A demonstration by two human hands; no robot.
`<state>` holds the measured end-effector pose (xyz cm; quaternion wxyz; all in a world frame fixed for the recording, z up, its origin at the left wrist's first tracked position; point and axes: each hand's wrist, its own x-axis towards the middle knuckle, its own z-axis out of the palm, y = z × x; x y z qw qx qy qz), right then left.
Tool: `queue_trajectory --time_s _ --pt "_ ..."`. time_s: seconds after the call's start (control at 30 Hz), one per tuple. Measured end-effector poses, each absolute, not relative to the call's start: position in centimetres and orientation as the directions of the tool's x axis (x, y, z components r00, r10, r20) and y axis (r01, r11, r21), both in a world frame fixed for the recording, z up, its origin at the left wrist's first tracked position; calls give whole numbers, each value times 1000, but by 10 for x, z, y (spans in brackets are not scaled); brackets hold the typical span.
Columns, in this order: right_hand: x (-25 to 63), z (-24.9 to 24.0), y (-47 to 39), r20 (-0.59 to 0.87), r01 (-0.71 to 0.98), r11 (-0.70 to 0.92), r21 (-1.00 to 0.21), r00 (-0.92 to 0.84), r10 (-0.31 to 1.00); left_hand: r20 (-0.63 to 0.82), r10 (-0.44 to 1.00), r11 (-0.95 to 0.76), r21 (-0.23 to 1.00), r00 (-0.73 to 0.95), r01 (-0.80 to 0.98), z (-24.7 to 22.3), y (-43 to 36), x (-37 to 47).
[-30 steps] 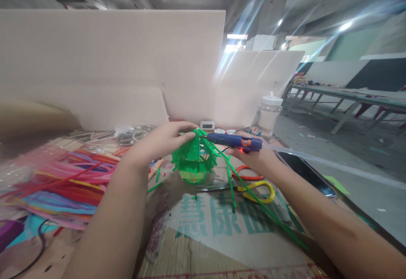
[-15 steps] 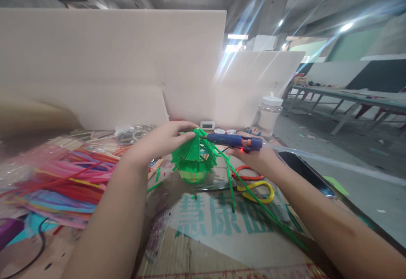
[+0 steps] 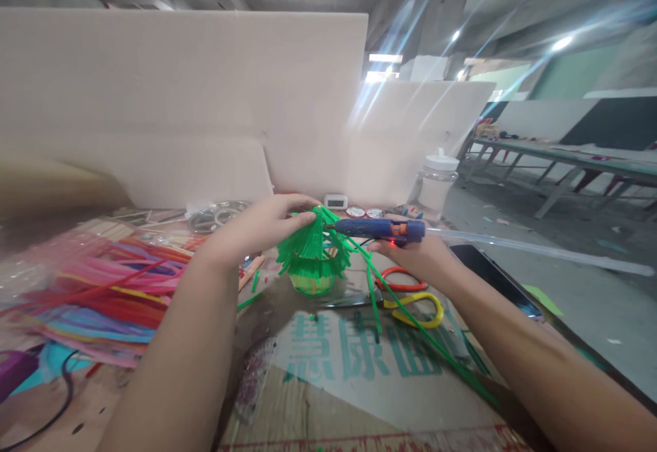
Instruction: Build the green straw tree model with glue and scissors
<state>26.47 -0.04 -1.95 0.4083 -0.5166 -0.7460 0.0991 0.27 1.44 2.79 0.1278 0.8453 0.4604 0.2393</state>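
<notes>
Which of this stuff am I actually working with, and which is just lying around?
In use:
- green fringed piece, in your left hand
- blue glue gun, in your right hand

Apparently lying about:
- scissors
- phone
- bottle

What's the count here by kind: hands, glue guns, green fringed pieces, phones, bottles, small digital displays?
Hands: 2 (left hand, right hand)
Glue gun: 1
Green fringed piece: 1
Phone: 1
Bottle: 1
Digital display: 1
Total: 7

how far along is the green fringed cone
Looks done: dense fringe on the green cone's front and left. In hand: left hand holds its top; right hand aims the glue gun at its right side. Probably left: securing or trimming the trailing green pipe cleaners.
</notes>
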Motion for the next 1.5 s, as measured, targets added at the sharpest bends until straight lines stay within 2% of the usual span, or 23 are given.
queue_trajectory --time_s 0.13,0.4,0.7,1.23,1.5 --pt "261 -14 -3 480 663 445 -602 -145 865 281 844 -536 438 457 722 28 15 3" --pt "266 -15 -4 465 697 463 -547 -206 861 286 846 -534 437 451 724 28 14 3" --pt "271 -20 -3 390 693 419 -586 -212 896 275 845 -534 436 458 724 30 13 3" --pt "270 -17 -3 449 689 532 -493 -322 833 269 854 -520 439 445 733 28 16 0" --pt "269 -15 -5 449 669 558 -490 -355 820 269 854 -521 448 447 727 27 17 0"
